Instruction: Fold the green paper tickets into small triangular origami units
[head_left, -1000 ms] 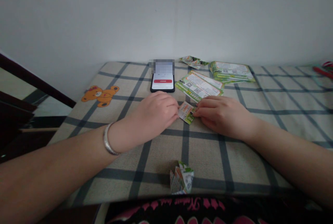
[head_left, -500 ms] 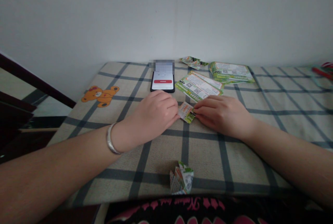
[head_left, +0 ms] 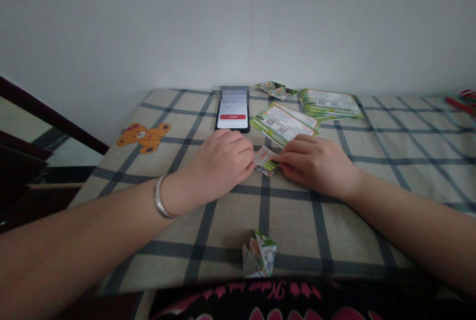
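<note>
A small folded paper [head_left: 265,157], printed in green, white and orange, lies between my two hands on the checked tablecloth. My left hand [head_left: 226,161] pinches its left edge, fingers closed; a silver bangle circles that wrist. From the right, my right hand [head_left: 314,163] grips the opposite edge between thumb and fingers. One flap of the paper is lifted, showing a layer beneath. Close to the table's front edge stands a folded paper piece [head_left: 259,255] with pointed tips, apart from both hands.
Beyond my hands lie loose printed leaflets [head_left: 282,124], a stack of leaflets [head_left: 330,102] and another folded paper [head_left: 277,90] by the wall. A lit phone [head_left: 233,111] lies left of them. A bear picture [head_left: 144,137] is on the cloth. Something red [head_left: 461,105] sits far right.
The upper flap of the folded paper has shifted up and away from me, so an under layer now shows at its near edge. Both hands have barely moved.
</note>
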`<state>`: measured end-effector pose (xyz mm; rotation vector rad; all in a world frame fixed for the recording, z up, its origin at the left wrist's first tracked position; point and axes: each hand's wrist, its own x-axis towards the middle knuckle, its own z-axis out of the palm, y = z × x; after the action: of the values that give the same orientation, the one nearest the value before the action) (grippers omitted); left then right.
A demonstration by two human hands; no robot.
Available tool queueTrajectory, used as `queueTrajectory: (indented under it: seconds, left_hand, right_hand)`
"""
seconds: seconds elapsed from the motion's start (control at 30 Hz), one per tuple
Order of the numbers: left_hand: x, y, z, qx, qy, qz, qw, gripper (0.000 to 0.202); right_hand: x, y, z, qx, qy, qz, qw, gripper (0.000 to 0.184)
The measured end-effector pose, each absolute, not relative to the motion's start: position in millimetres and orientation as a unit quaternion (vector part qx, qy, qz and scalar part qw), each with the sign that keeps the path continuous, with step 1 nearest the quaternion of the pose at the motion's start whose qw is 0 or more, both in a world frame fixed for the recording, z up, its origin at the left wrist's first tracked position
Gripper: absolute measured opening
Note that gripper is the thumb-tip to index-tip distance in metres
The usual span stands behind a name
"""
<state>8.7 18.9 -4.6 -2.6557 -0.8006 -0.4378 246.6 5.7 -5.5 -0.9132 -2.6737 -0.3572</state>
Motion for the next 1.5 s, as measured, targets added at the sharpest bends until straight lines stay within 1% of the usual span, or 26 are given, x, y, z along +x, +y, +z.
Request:
queueTrajectory:
  seconds: [0.3, 0.47, 0.63, 0.73, 0.83, 1.03, 1.17, 1.33, 1.43, 1.5]
  left_hand:
    - [8.2, 18.0, -4.1, -0.931, -0.287, -0.153, 0.168, 0.022]
    - [8.6, 19.3, -4.5, -0.929, -0.309, -0.159, 0.126, 0.020]
    - [9.5, 19.3, -5.5, -0.926, -0.325, -0.171, 0.084, 0.018]
    - [9.6, 18.9, -6.0, -0.925, -0.330, -0.189, 0.023, 0.016]
    - [9.3, 20.0, -7.0, -0.920, -0.332, -0.205, -0.023, 0.015]
    - [10.1, 24.2, -9.9, -0.912, -0.346, -0.211, -0.060, 0.015]
    - [11.4, 21.5, -8.4, -0.915, -0.354, -0.188, -0.045, 0.012]
    - [13.0, 16.0, -5.1, -0.926, -0.340, -0.165, -0.003, 0.009]
    - [12.2, 14.9, -4.3, -0.924, -0.328, -0.196, 0.025, 0.007]
    - [10.8, 14.2, -3.8, -0.921, -0.303, -0.232, 0.078, 0.007]
  right_hand:
    - [245.9, 5.6, -5.3, -0.319, -0.931, -0.095, 0.152, 0.021]
    - [245.3, 4.5, -4.7, -0.346, -0.920, -0.092, 0.157, 0.019]
    - [242.0, 6.2, -5.1, -0.364, -0.914, -0.025, 0.178, 0.013]
    - [240.7, 6.8, -6.3, -0.374, -0.905, 0.013, 0.200, 0.009]
    - [240.6, 6.2, -6.7, -0.382, -0.899, 0.026, 0.214, 0.006]
    - [240.6, 6.0, -7.2, -0.403, -0.882, 0.063, 0.235, 0.006]
    - [239.7, 6.2, -7.8, -0.388, -0.890, 0.049, 0.233, 0.008]
    - [237.3, 2.8, -6.2, -0.349, -0.915, -0.058, 0.196, 0.015]
    - [237.1, 2.1, -5.0, -0.356, -0.911, -0.082, 0.190, 0.018]
    - [237.6, 3.2, -4.5, -0.366, -0.907, -0.077, 0.193, 0.017]
